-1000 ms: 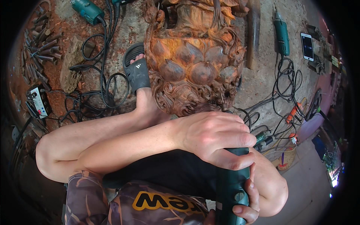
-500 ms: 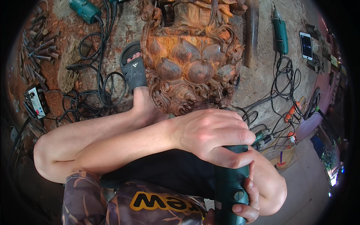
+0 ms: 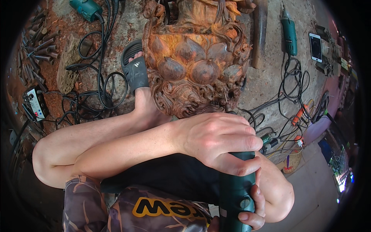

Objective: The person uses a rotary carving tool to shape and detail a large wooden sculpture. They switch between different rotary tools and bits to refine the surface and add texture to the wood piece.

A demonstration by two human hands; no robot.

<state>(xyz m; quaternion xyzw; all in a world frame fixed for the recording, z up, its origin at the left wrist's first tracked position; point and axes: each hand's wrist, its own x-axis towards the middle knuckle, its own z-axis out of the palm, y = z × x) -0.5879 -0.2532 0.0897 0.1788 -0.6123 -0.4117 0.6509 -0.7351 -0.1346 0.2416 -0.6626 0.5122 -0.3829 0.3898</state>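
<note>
My left hand (image 3: pixel 216 139) is wrapped over the front of a green rotary grinder (image 3: pixel 234 197), its arm crossing from the left above my bent leg. Lower on the same tool body, the fingers of my right hand (image 3: pixel 256 207) curl around it from the right. Past my left knuckles the tool's metal nose (image 3: pixel 228 108) shows, with a thin bit reaching the lower edge of a brown carved wood piece (image 3: pixel 193 69). Whether the bit touches the wood I cannot tell. Rounded, petal-like bulges and curling relief cover the carving.
A second green rotary tool (image 3: pixel 288 34) lies on the right by a phone (image 3: pixel 315 47); another green tool (image 3: pixel 87 8) is at upper left. Black cables (image 3: pixel 106 83) tangle near a control box (image 3: pixel 36 104). My sandalled foot (image 3: pixel 137 73) sits against the carving. Bundled rods (image 3: pixel 42 50) lie left.
The view has shifted slightly. The tool's nose and bit now show beyond my left hand at the carving's lower edge. Both hands keep their hold on the grinder.
</note>
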